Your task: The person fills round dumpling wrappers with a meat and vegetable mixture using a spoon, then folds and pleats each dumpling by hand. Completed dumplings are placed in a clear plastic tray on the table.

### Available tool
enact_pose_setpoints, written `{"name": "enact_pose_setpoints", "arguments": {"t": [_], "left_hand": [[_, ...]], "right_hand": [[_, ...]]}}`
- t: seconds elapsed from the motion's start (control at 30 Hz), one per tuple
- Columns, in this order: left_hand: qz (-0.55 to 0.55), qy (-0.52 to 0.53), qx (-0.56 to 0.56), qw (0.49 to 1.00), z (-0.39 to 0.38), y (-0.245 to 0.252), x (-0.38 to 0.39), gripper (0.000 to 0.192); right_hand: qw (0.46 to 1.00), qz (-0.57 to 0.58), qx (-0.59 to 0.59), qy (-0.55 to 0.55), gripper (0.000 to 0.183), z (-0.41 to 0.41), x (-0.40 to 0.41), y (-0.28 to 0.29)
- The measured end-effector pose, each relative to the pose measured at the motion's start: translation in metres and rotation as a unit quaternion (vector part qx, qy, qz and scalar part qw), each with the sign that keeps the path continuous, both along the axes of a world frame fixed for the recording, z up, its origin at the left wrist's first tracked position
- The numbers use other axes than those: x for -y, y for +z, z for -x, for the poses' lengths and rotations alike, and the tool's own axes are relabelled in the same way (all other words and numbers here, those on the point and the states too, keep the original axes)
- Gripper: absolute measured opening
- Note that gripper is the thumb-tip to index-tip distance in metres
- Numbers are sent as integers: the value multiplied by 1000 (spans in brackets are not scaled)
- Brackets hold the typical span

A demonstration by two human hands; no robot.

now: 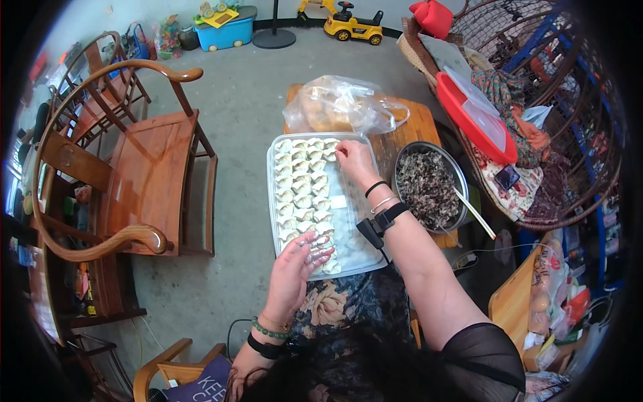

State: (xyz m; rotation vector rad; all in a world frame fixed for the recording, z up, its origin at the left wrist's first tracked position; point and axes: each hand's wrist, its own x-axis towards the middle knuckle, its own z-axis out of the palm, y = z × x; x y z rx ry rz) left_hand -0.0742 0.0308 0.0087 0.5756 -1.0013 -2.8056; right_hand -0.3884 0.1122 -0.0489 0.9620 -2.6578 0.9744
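A clear plastic tray (359,251) rests on my lap and against a wooden stool, holding rows of folded dumplings (302,178). My right hand (355,160) reaches over its far right part, thumb and fingers pinched on a dumpling (329,154) at the far end of the rightmost row. Over the near dumplings hovers my left hand (296,261), palm turned inward, fingers apart and dusted with flour, holding nothing. Right of the tray, a metal bowl (465,182) contains minced filling (424,186), with pale chopsticks (474,213) leaning on its rim.
A clear plastic bag (341,103) of round tan items sits on the wooden stool (422,123) beyond the tray. Wooden armchairs (150,171) stand left. At right, a wicker chair (542,221) carries a red tray (469,115), cloths and a phone (507,177). Toys (354,27) line the far wall.
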Motion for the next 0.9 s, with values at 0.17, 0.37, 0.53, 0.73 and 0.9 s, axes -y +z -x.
{"name": "enact_pose_setpoints", "arguments": {"t": [0.17,0.37,0.53,0.73,0.9], "left_hand": [[2,-7,-10,1000,-4,7,-6,32],[17,-18,-21,999,-6,10,-19,31],[25,-37,-43,998,-10,16,-37,32],[49,-87,-31,995,-6,24,-65,32],[76,-116,-28,990,-1,34,-83,32]], "right_hand": [[998,47,50,-10,29,-13,-13,17],[990,83,106,27,29,-67,-76,94],[993,-12,110,32,15,-139,-177,150],[962,-226,150,33,12,-183,-265,111],[910,-369,186,-37,12,-195,-272,67]]}}
